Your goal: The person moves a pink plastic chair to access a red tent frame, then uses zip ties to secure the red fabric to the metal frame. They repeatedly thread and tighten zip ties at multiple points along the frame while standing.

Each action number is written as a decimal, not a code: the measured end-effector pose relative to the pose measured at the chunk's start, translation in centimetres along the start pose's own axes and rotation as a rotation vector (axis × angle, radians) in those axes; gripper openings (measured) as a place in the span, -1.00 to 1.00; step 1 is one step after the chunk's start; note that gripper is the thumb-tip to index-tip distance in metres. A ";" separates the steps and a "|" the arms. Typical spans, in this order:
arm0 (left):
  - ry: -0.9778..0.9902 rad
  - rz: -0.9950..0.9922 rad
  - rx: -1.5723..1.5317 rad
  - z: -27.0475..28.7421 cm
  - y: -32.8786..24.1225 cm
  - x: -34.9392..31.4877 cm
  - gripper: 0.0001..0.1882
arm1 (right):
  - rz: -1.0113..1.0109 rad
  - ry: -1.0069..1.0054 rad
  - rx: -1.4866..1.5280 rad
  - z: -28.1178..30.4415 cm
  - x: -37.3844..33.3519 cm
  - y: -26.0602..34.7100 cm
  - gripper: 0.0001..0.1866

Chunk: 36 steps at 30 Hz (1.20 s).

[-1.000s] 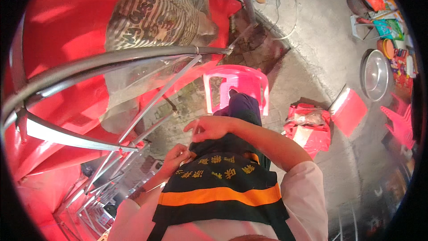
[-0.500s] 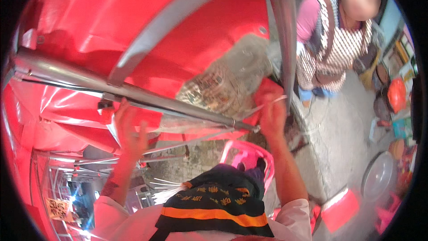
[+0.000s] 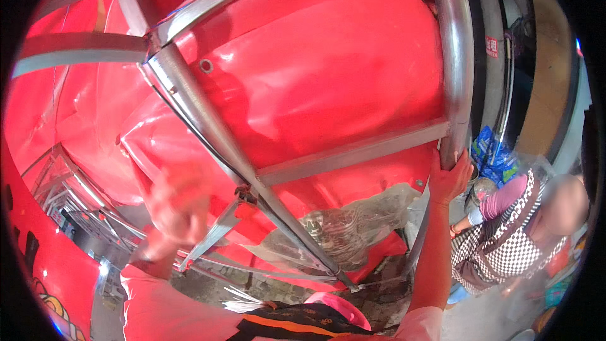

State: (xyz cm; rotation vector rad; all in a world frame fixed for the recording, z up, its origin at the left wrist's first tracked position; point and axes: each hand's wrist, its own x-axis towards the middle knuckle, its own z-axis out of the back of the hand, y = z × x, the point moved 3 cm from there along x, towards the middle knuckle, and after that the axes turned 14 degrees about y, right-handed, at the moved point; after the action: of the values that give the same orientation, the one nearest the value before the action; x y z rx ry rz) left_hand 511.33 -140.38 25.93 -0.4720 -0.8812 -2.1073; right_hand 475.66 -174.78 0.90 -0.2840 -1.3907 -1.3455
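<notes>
Red sheet (image 3: 328, 76), largest item, spanning the upper and middle frame: could crease or tear, in judgement, if dragged across a frame joint.

Upright metal post (image 3: 457, 57), right of centre: could shift if your grip slips, since the polished tube looks smooth.

Co-worker (image 3: 508, 256), lower right, near your right forearm: could be bumped if you swing that arm outward.

Slanting metal pole (image 3: 202, 110), upper left toward bottom centre, with a dark cable alongside: the cable could catch your left hand if it passes close.

White strips (image 3: 240, 300), lower centre, jutting left from beside the black apron (image 3: 315, 316): could snag or spill if you lean into the frame.

Right hand (image 3: 449, 178), right of centre: arm stretched up from the bottom edge, nearly straight, fingers closed around the post below the crossbar (image 3: 356, 153).

Left hand (image 3: 180, 205), left of centre: elbow bent, raised before the red sheet, left of the slanting pole; blurred, so you cannot tell finger opening or anything held.
</notes>
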 end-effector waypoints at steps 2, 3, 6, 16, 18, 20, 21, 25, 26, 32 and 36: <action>-0.136 0.166 0.032 1.6 5.4 -0.4 -0.77 | 0.017 0.010 -0.023 -2.2 -0.4 1.2 -0.18; -0.184 0.216 0.011 2.3 7.9 -0.8 -0.77 | 0.019 0.003 0.002 -2.9 -0.5 2.1 -0.18; -0.272 0.424 -0.008 2.6 13.7 -1.9 -0.72 | -0.037 0.113 -0.018 -2.9 -0.1 3.4 -0.21; 0.004 0.664 -0.180 0.0 23.4 -3.0 -0.75 | 0.667 0.177 0.214 5.2 20.0 22.4 -0.55; -0.025 0.671 -0.169 -0.1 24.1 -3.2 -0.82 | 0.733 0.281 0.131 4.7 23.0 24.8 -0.53; -0.014 0.671 -0.160 -0.1 24.6 -3.4 -0.82 | 0.794 0.449 0.065 4.1 25.2 25.8 -0.48; -0.018 0.699 -0.176 -0.2 24.9 -3.7 -0.82 | 0.850 0.490 0.128 3.8 25.9 26.1 -0.49; -0.077 0.721 -0.177 -0.4 25.4 -4.2 -0.85 | 0.877 0.728 0.486 3.3 26.7 25.9 -0.62; -0.091 0.726 -0.178 -0.4 25.4 -4.1 -0.85 | 0.878 0.718 0.440 3.4 26.8 25.8 -0.65; -0.182 0.760 -0.195 0.6 27.7 -3.2 -0.83 | 0.746 0.880 0.061 5.0 28.3 27.4 -0.64; -0.194 0.772 -0.208 1.0 28.4 -3.5 -0.79 | 0.908 0.719 -0.075 6.5 28.2 29.9 -0.62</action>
State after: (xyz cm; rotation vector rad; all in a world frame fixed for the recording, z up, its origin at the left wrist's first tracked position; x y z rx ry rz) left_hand 535.78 -150.56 36.84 -0.9629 -0.4636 -1.4512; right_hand 485.79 -173.89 41.22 -0.3707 -0.4776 -0.6179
